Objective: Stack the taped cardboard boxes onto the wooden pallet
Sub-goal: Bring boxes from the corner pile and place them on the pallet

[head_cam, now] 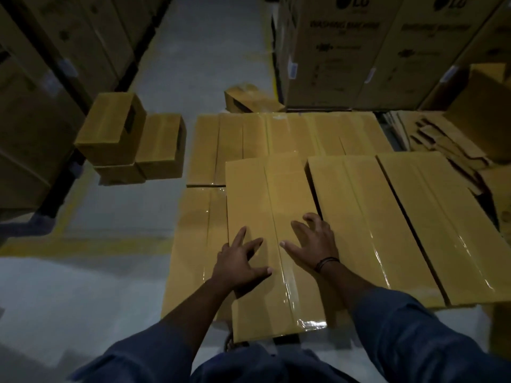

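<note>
A taped cardboard box [249, 189] is pressed from above by the left hand [240, 261] and the right hand [312, 241], which are laid on its top face on either side of the shiny tape seam, towards its near end. No grip is closed on anything: the fingers of both hands are spread apart and rest flat or lightly arched on the cardboard. This box is set on the upper layer of the stack, slightly askew, with a narrow dark gap left between it and the two neighbouring boxes [359, 217] laid side by side to its right. Beneath them a lower layer of boxes [237, 139] is seen, uncovered at the far side and along the left edge. The wooden pallet is hidden under the load, so its place can only be inferred. The task is judged to be well under way: one layer appears laid and a second is partly filled. What is left seems to be the squaring of the pressed box against its neighbours and the bringing over of the loose boxes [110, 134] piled on the floor [124, 211] to the left, and perhaps the small box [251, 99] beyond the stack. Flattened cardboard [431, 139] is heaped to the right, and large washing machine cartons [331, 51] are stood behind.
</note>
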Tool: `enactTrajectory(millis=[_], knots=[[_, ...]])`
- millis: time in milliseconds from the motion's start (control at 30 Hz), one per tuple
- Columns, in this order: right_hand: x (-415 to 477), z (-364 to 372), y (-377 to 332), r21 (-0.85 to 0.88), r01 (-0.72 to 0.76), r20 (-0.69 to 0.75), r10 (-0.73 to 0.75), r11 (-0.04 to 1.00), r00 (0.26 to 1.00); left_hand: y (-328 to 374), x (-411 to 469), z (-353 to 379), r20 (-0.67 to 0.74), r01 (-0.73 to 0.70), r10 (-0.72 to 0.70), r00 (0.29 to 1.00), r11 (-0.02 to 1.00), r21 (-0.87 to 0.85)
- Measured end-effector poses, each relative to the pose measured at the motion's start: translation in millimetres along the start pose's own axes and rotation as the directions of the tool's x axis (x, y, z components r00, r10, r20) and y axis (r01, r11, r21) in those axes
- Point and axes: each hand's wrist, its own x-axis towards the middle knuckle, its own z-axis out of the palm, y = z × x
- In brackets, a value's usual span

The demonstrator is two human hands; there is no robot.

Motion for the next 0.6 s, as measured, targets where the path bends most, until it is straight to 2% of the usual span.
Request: enactTrajectory(millis=[200,367,467,600], knots=[[8,13,11,-0.065,-0.129,0.165,0.138,0.99,0.977,-8,27,15,0.065,-0.052,0.051,0.997,0.999,0.014],[6,22,10,-0.202,-0.135,0.34,0.198,0.97,0.919,-13,32,27,0.139,-0.075,0.068,0.988,0.996,0.045],[4,21,8,-0.258,-0.11,0.358,0.201,0.96,0.912,-17,30,32,0.159,-0.091,0.084,0.984,0.995,0.035],[-8,21,12,-0.375,-0.004,0.317,0.132,0.927,0.939,-17,21,38,0.153,-0.074,0.068,0.986,0.997,0.033]])
